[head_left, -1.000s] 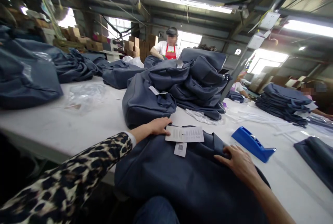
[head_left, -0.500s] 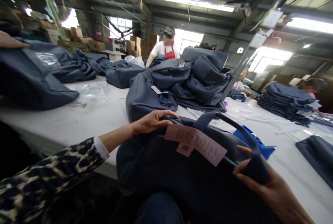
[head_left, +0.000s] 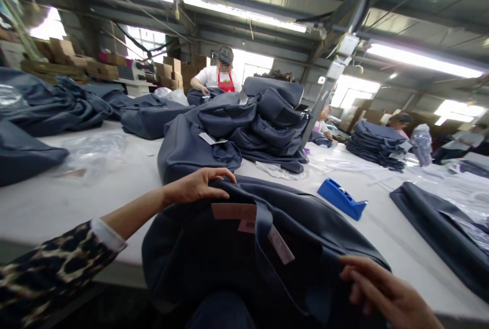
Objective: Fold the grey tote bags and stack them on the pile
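A dark navy bag [head_left: 301,207] leans at the table's near edge, its front in deep shadow. My left hand [head_left: 196,185] grips the top edge at the bag's left, thumb on the near side and fingers over the far side. A strap handle [head_left: 263,222] hangs down the bag's front, crossing a pale printed tag [head_left: 234,211] and partly covering it. At the bag's right side is my right hand [head_left: 382,288], slightly blurred, fingers loosely extended with the tips by the bag and the strap out of its grasp.
Behind the bag rises a pile of navy bags [head_left: 229,125]. A blue tape dispenser [head_left: 342,197] stands right, near a flat navy bag [head_left: 439,237]. Clear plastic [head_left: 95,153] lies left on the white table [head_left: 126,196]. A co-worker in a red apron [head_left: 225,82] handles a bag across the table.
My right hand has let go of the strap, which now falls across the tag. The view has turned right. The other person's hand at far left has gone from view.
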A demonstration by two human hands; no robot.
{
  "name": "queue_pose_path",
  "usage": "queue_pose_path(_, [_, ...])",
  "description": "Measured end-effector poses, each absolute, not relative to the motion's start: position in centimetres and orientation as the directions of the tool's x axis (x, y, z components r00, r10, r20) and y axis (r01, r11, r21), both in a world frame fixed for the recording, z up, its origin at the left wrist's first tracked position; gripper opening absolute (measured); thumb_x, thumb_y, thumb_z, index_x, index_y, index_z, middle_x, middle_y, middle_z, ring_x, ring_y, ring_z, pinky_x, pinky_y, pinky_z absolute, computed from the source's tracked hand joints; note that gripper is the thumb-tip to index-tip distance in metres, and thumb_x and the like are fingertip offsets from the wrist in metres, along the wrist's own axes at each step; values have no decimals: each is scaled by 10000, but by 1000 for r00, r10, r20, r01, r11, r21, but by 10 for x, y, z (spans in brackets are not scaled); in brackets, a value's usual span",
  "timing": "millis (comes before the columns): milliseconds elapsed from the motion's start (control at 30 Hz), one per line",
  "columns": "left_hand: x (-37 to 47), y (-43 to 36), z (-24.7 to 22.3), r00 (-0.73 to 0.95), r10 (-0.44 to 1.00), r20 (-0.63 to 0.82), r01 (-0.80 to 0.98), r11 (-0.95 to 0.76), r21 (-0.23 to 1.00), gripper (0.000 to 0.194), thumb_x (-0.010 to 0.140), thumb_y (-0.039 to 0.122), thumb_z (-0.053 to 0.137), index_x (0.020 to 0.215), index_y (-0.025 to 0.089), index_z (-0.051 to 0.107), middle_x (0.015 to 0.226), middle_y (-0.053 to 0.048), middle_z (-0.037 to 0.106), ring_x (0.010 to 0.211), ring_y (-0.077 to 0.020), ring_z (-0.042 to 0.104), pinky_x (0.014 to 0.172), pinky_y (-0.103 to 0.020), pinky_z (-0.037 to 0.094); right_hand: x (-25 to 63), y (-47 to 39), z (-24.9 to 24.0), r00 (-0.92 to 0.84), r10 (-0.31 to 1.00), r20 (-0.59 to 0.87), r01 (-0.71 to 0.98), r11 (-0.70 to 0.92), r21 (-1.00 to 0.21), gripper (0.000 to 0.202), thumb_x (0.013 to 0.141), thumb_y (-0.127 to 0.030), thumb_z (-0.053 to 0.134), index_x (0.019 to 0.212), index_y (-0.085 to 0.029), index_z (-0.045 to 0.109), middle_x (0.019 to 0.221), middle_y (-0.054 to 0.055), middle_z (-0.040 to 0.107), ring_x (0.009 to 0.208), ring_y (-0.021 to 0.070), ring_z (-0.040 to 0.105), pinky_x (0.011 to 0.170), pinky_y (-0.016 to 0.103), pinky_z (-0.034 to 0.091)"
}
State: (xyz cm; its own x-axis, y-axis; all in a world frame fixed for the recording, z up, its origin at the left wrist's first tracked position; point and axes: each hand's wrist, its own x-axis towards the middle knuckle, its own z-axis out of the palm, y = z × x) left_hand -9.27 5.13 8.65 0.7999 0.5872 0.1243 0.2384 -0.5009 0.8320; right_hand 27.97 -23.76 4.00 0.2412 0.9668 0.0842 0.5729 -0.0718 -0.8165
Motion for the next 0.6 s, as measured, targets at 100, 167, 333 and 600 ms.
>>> queue_pose_path(100, [-94, 48, 89, 809, 573, 132, 229, -514, 827, 402, 828, 411, 686, 1142, 171, 611, 949, -33, 674, 883, -183, 613, 768, -254, 462, 268, -206, 43, 172, 874, 455, 872, 80, -484, 375, 882, -557, 593, 1121, -284, 691, 973, 52, 715, 792, 200, 694, 670, 295, 588])
queue_pose_path(167, [-96, 45, 90, 807, 571, 154, 219, -531, 819, 377, 840, 412, 679, 1126, 173, 622, 974, -34, 673, 906, -184, 609, 784, -258, 461, 263, -189, 48, -15, 836, 548, 962, 163, -221, 323, 920, -535, 549, 1098, -299, 680, 1041, 44, 698, 928, 216, 684, 772, 322, 584])
queue_pose_path(333, [-98, 37, 90, 803, 574, 162, 226, -545, 808, 327, 858, 414, 663, 1081, 175, 652, 989, -30, 683, 919, -183, 610, 814, -265, 464, 246, -172, 43, -252, 761, 598, 963, 137, 232, 273, 966, -406, 485, 1119, -237, 635, 1096, 94, 667, 911, 259, 667, 714, 390, 576])
queue_pose_path(600, [-92, 23, 125, 872, 416, 259, 274, -852, 446, 403, 835, 413, 699, 1195, 242, 640, 1233, -25, 632, 1115, -208, 596, 977, -277, 421, 237, -181, 39, -359, 714, 601, 928, 202, 314, 250, 985, -195, 371, 971, -224, 619, 1340, 122, 611, 1105, 243, 645, 817, 346, 573])
